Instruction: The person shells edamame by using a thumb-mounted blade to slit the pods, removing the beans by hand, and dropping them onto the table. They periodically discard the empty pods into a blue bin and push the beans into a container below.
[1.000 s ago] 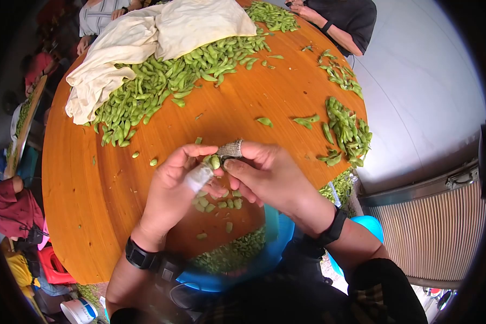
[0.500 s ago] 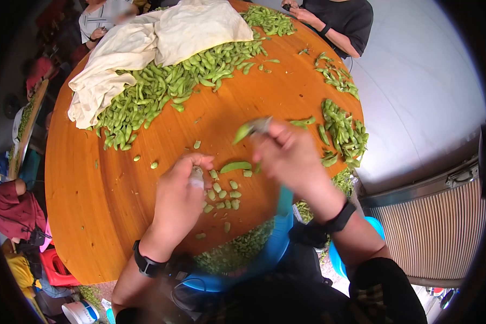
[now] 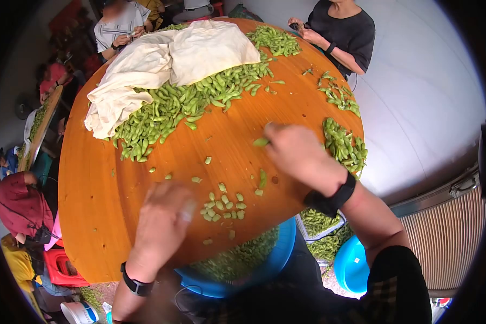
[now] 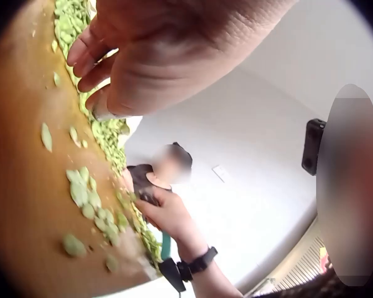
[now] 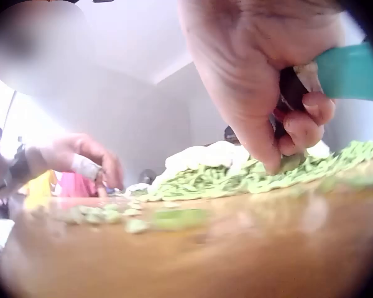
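A round wooden table (image 3: 119, 227) filled the view. The right hand (image 3: 297, 151) reached across it, fingers curled round a teal-handled tool (image 5: 351, 71) and pinching a green pod (image 3: 261, 142) at the fingertips. The left hand (image 3: 159, 224) hovered with loosely bent fingers, holding nothing, just beside the shelled beans (image 3: 224, 206). Farther off lay a heap of pods (image 3: 173, 108) under a cream cloth (image 3: 167, 59).

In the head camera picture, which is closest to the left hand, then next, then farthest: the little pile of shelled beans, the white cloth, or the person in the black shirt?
1. Shelled beans, just right of the left hand.
2. White cloth, far side of the table.
3. Person in the black shirt, beyond the table's far right edge.
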Demonstrator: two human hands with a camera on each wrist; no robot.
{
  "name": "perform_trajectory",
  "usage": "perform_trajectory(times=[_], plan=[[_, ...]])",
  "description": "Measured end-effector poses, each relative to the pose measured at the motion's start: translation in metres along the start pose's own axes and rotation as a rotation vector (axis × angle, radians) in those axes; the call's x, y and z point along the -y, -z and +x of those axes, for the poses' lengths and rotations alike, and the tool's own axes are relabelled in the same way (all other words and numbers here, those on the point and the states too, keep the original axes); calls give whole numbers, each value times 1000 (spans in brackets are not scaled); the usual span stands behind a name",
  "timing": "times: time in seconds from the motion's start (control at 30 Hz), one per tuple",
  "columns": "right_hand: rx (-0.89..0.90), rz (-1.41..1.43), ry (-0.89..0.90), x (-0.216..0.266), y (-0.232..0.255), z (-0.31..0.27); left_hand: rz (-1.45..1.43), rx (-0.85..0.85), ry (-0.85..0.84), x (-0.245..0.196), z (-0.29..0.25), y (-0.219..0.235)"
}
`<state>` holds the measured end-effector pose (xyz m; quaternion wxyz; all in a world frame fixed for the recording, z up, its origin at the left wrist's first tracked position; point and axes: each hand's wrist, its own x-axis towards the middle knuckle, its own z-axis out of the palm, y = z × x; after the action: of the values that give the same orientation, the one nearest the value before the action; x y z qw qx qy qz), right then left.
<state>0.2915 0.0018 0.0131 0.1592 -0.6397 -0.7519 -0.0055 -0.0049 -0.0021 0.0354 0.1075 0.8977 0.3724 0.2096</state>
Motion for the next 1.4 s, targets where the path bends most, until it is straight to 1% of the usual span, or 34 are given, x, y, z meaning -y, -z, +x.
perform_trajectory(times=[0.03, 0.1, 0.13, 0.17, 0.23, 0.3, 0.37, 0.43, 0.5, 0.53, 0.57, 0.63, 0.67, 0.7, 0.77, 0.8, 0.87, 0.9, 0.97, 1.0, 1.03, 1.1, 1.13, 1.17, 1.23, 1.27, 1.33, 1.37, 1.4], plan=[[-50, -52, -62, -13, 4, -1, 0, -6, 0, 10, -1, 1], [-39, -69, -61, -18, 5, -10, -10, -90, 150, 30, -3, 0], [-26, -80, -69, -14, 5, -16, -9, -105, 155, 40, -2, -1], [50, -66, -1, -1, 8, -22, -5, -109, 157, 47, 0, -5], [84, 58, 166, 22, 4, -32, -86, -121, 245, 61, 2, -14], [101, 90, 166, 29, -4, -42, -83, -121, 263, 64, 6, -22], [125, 113, 164, 22, -6, -41, -46, -101, 219, 60, 17, -30], [63, 22, 49, -1, 0, -40, -36, -123, 193, 54, 28, -38], [28, 1, -85, -32, 1, -40, -112, -68, 80, 52, 37, -47], [-37, -22, -114, -42, 2, -42, -126, -99, 46, 51, 40, -56], [-41, -25, -106, -49, 3, -45, -123, -107, 48, 49, 42, -61], [-97, -97, -148, -55, 1, -50, -184, -112, 14, 43, 44, -67], [-129, -166, -113, -53, -1, -51, -205, -110, 15, 39, 43, -66], [-130, -157, -108, -52, -5, -51, -197, -109, 21, 38, 41, -64], [-113, -319, -117, -50, -11, -53, -226, -65, 19, 35, 36, -62], [-114, -316, -112, -51, -13, -54, -223, -67, 22, 31, 31, -60], [-154, -374, -61, -53, -16, -56, -329, 6, 29, 21, 20, -56], [-156, -373, -56, -53, -16, -57, -326, 2, 31, 15, 12, -55], [-140, -362, -88, -52, -16, -57, -427, 84, -58, 2, -1, -52], [-144, -362, -86, -51, -15, -57, -469, 103, -44, -6, -4, -47], [-140, -364, -95, -51, -16, -58, -466, 101, -45, -9, -2, -42], [-136, -365, -103, -51, -17, -58, -284, -36, -30, -9, 5, -34], [-148, -361, -98, -51, -18, -58, -233, -71, 17, -1, 13, -34], [-158, -358, -92, -52, -18, -58, -253, -107, 71, 3, 23, -35], [-157, -350, -88, -52, -18, -58, -107, -118, 7, 18, 46, -40], [-158, -341, -86, -52, -18, -59, -109, -114, 14, 27, 53, -45], [-168, -320, -87, -51, -18, -59, -211, 30, -143, 40, 60, -53], [-188, -300, -93, -51, -17, -58, -211, 32, -134, 39, 56, -54], [-182, -293, -94, -51, -17, -58, -301, 120, -105, 33, 51, -51]])
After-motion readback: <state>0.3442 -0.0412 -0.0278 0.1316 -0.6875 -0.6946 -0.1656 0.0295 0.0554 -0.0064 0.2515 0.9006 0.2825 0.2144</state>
